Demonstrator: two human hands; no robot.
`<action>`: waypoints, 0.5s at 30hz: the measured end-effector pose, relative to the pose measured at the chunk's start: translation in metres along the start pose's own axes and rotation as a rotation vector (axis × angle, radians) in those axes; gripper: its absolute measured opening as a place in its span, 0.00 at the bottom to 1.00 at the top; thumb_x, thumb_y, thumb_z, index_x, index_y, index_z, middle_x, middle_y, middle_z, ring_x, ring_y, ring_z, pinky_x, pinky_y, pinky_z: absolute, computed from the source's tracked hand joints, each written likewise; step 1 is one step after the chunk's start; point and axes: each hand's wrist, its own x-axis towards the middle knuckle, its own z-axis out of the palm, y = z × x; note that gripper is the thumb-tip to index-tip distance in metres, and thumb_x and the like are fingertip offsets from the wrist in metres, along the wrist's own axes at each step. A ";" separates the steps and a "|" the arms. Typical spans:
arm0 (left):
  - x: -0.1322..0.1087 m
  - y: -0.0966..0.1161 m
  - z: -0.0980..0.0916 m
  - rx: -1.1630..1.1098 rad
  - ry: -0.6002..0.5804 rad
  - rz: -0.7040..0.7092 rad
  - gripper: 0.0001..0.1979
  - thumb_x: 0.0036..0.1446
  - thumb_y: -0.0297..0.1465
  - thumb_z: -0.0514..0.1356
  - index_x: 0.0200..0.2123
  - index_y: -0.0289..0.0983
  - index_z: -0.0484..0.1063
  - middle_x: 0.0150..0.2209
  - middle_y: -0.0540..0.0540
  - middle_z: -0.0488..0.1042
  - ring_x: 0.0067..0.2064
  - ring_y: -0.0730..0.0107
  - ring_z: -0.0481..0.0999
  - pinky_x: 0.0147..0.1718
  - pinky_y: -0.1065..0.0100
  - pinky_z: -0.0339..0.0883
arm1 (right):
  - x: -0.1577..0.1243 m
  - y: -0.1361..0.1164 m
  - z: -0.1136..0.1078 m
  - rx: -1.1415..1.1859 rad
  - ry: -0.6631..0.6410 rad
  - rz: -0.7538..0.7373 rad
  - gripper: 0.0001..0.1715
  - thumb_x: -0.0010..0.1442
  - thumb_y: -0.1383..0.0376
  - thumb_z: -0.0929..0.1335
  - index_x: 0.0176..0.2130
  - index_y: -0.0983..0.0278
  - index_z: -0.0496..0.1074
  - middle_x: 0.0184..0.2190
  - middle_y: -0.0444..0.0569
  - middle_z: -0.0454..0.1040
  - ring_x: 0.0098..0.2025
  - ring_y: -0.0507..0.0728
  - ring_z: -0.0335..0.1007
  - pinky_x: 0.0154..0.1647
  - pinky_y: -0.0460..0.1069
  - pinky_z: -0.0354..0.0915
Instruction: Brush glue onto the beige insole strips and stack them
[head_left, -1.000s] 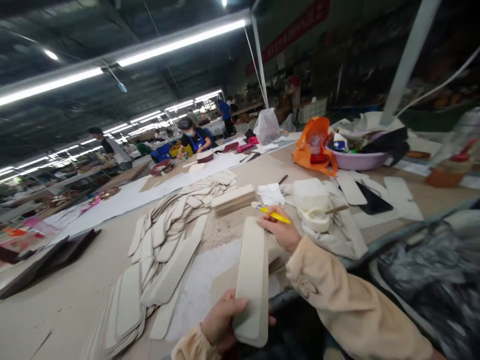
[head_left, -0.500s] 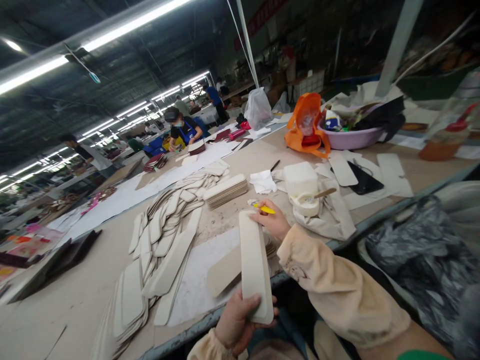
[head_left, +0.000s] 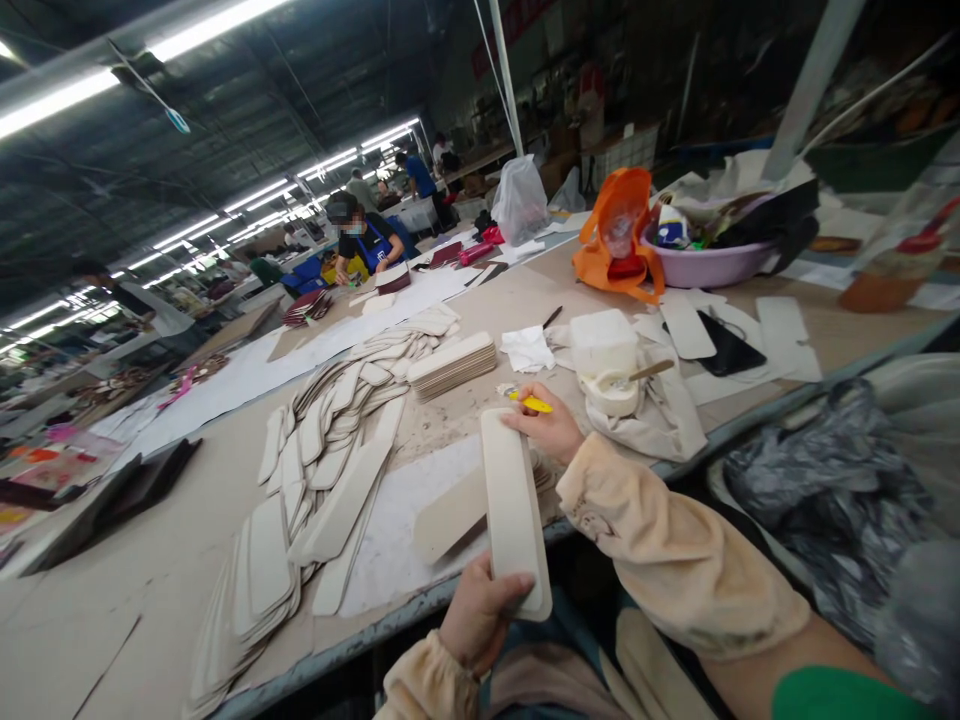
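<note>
A long cream panel with rounded corners (head_left: 511, 510) is held up at the table's front edge. My left hand (head_left: 484, 612) grips its lower end, the thumb lying across the face. At the upper end, the fingers of my right hand (head_left: 553, 425) pinch the panel's corner. That same hand also carries a small yellow-handled tool (head_left: 534, 403) with a pale tip; its exact kind is too small to tell. Behind the panel lie a beige flat piece (head_left: 450, 515) and a partly hidden stack of similar pieces (head_left: 541, 472).
Loose cream strips (head_left: 345, 400) spread over the table's left side, beside a neat stack (head_left: 454, 365). Rightward stand a white tub (head_left: 602, 345), a cup holding a wooden stick (head_left: 615, 395), an orange bag (head_left: 611, 235) and a lilac basin (head_left: 709, 265). A co-worker (head_left: 367, 240) sits further back.
The panel and both hands have risen slightly in view, and the panel's lower end has shifted a little right. Both hands keep their hold; the camera view has also moved slightly.
</note>
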 end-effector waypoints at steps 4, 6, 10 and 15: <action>0.000 0.000 0.001 0.019 0.022 -0.016 0.23 0.36 0.32 0.73 0.38 0.29 0.75 0.29 0.43 0.77 0.28 0.70 0.72 0.27 0.70 0.66 | -0.001 0.000 -0.002 -0.034 0.012 -0.006 0.22 0.43 0.59 0.74 0.34 0.61 0.62 0.23 0.36 0.61 0.25 0.49 0.56 0.27 0.46 0.54; 0.000 0.001 0.001 0.019 0.025 -0.031 0.23 0.35 0.31 0.73 0.38 0.30 0.75 0.30 0.43 0.77 0.28 0.70 0.73 0.27 0.70 0.66 | -0.001 -0.001 -0.003 -0.050 0.024 -0.015 0.22 0.43 0.59 0.75 0.34 0.61 0.62 0.23 0.36 0.61 0.25 0.49 0.55 0.27 0.45 0.54; -0.002 0.002 -0.002 0.000 0.001 -0.063 0.24 0.36 0.32 0.73 0.39 0.30 0.75 0.31 0.43 0.77 0.29 0.70 0.74 0.29 0.69 0.68 | 0.000 -0.002 -0.003 -0.060 0.039 -0.027 0.22 0.42 0.60 0.75 0.34 0.60 0.63 0.22 0.36 0.60 0.24 0.49 0.54 0.27 0.46 0.53; -0.003 -0.002 -0.004 0.001 0.002 -0.101 0.23 0.36 0.32 0.73 0.38 0.31 0.75 0.32 0.44 0.77 0.30 0.69 0.74 0.29 0.68 0.69 | -0.001 -0.001 -0.005 -0.058 0.026 -0.008 0.22 0.42 0.60 0.74 0.34 0.60 0.62 0.22 0.36 0.60 0.25 0.49 0.54 0.27 0.45 0.53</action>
